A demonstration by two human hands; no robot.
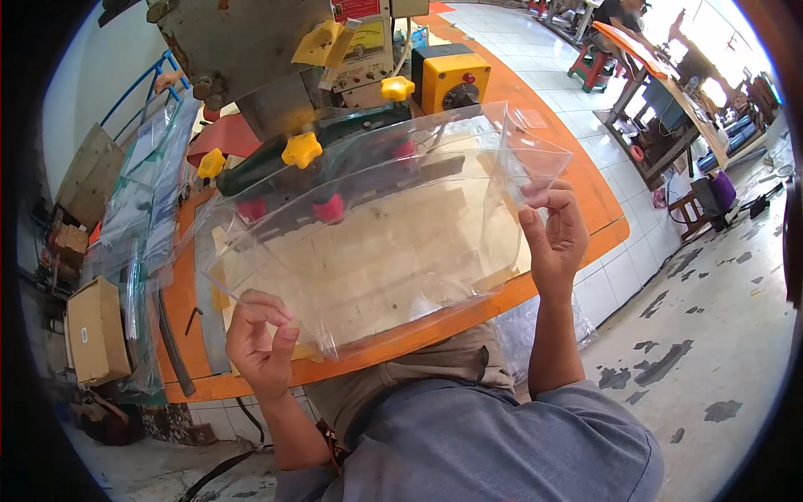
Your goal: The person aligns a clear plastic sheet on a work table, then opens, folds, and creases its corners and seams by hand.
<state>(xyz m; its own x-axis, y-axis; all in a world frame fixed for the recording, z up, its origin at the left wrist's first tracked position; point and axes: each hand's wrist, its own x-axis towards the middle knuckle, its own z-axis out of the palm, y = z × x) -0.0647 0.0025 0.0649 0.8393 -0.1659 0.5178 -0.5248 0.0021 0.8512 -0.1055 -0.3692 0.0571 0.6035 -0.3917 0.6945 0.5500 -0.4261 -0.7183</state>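
A clear plastic pouch or folded sheet (pixel 401 243) is stretched between my two hands above a pale work board. My left hand (pixel 263 343) pinches its near left corner between thumb and fingers. At the far right corner, my right hand (pixel 556 234) pinches the plastic, with the corner standing up past the fingers. Behind and partly under the sheet is a press machine's dark green clamp bar (pixel 360 130) with yellow star knobs (pixel 301 151) and red-pink feet (pixel 329 207). Whether the plastic has one layer or two is hard to tell.
The orange table (pixel 606 217) curves around the board. A yellow control box (pixel 452 79) with a dial stands behind. Stacked clear sheets (pixel 146 184) and a cardboard box (pixel 96 330) are at left. Another person (pixel 623 21) sits at a far bench.
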